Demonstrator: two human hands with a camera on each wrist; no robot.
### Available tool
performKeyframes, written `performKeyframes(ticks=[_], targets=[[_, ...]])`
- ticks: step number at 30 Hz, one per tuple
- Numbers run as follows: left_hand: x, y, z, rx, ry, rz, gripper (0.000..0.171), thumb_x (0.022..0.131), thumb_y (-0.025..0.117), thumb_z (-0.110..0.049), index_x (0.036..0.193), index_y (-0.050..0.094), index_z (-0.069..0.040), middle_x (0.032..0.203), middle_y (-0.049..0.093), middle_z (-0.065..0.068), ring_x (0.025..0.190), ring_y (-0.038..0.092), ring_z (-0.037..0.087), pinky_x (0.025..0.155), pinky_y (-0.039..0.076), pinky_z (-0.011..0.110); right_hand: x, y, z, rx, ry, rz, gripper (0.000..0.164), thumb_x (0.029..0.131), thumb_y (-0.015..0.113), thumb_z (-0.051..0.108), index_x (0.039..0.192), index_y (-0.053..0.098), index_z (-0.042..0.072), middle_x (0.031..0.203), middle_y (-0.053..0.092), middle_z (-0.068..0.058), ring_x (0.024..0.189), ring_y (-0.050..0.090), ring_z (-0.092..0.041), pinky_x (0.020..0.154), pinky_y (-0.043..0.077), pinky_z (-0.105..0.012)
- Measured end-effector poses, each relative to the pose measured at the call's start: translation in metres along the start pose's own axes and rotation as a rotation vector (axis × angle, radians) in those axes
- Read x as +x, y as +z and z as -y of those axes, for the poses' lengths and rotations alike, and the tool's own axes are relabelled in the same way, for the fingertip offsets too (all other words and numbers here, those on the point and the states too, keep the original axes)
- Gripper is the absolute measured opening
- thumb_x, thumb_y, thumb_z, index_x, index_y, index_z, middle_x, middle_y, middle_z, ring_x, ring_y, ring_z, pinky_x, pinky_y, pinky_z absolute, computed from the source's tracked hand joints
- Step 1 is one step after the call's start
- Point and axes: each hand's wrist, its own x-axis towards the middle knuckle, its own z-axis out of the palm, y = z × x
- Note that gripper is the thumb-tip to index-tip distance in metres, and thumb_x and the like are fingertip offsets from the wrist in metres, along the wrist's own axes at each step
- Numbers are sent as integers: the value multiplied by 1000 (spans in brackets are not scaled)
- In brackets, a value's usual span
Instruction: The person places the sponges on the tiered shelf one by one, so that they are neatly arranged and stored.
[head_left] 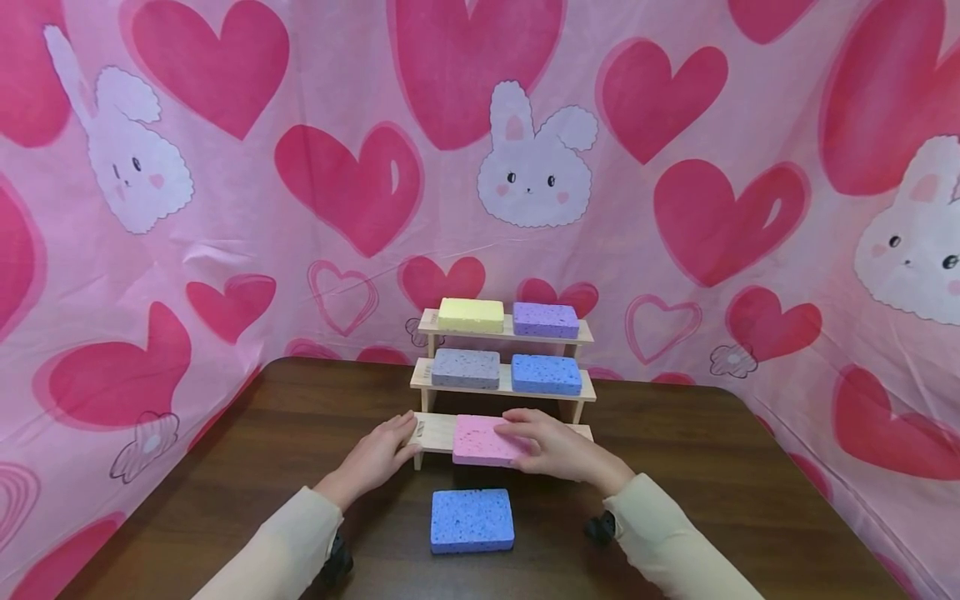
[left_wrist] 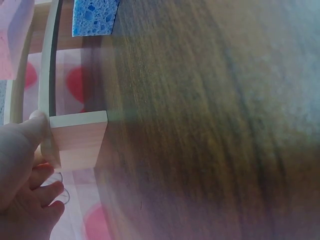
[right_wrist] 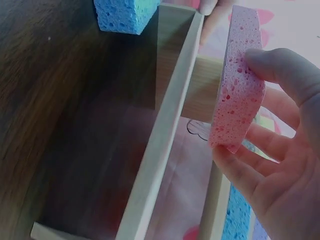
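Observation:
My right hand (head_left: 555, 446) grips a pink sponge (head_left: 483, 440) over the lowest step of a wooden three-tier stand (head_left: 435, 433). In the right wrist view, thumb and fingers pinch the pink sponge (right_wrist: 237, 80), and a gap shows between it and the step's front edge (right_wrist: 160, 125). The left end of that same step is held by my left hand (head_left: 378, 458); in the left wrist view the thumb lies on its edge (left_wrist: 47, 75), with fingers curled by the end. A blue sponge (head_left: 472, 521) lies flat on the table in front of the stand.
On the middle tier sit a grey sponge (head_left: 466, 369) and another blue sponge (head_left: 546, 375). The top tier carries a yellow sponge (head_left: 471, 316) and a purple sponge (head_left: 545, 320). Behind the dark wooden table (head_left: 300, 417) hangs a pink curtain (head_left: 450, 217) with hearts and rabbits.

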Motion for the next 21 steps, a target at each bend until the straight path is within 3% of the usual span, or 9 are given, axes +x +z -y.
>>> performKeyframes(ticks=[21], targets=[[-1,1,0,2,32,-10,54,87,65,-23,132,48,2,139,40,18,127,35,36,99,33,50,32,23,-4,-59,73,35,50,85,66,22,133,52,14,138,42,-11,126,37,-27,102,32,-42]])
